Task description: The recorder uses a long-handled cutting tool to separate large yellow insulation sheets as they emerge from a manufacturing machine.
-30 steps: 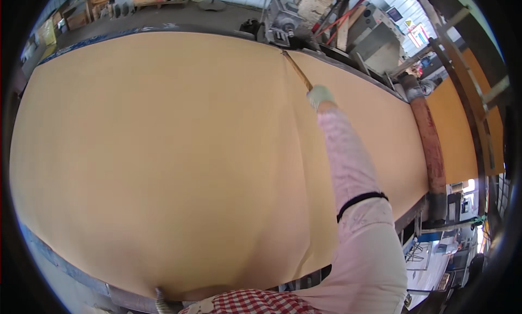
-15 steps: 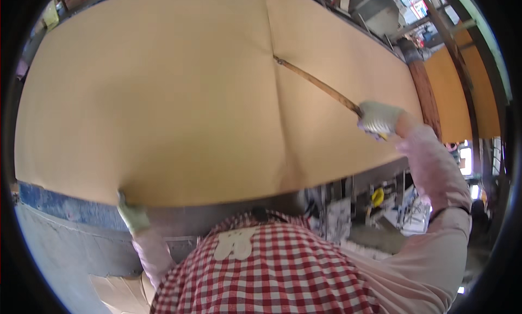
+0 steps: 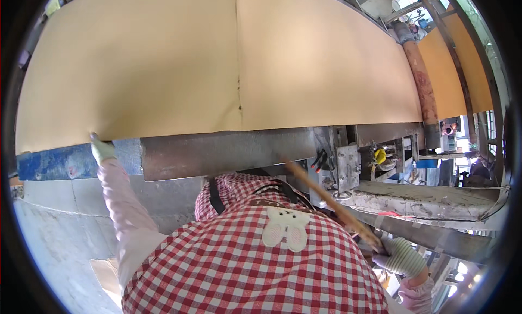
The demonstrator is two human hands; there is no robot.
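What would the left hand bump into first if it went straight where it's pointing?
Probably the tan sheet: the left hand has a fingertip at its near edge, though depth is unclear, so it might slide over the top.

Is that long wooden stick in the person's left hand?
No, the right hand grips the wooden stick, while the left hand is at the near edge of the tan sheet.

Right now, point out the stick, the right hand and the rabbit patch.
Stick [image 3: 335,203]: head view, middle of its shaft.
Right hand [image 3: 403,257]: head view, on the striped glove covering it.
Rabbit patch [image 3: 286,227]: head view, its pale middle.
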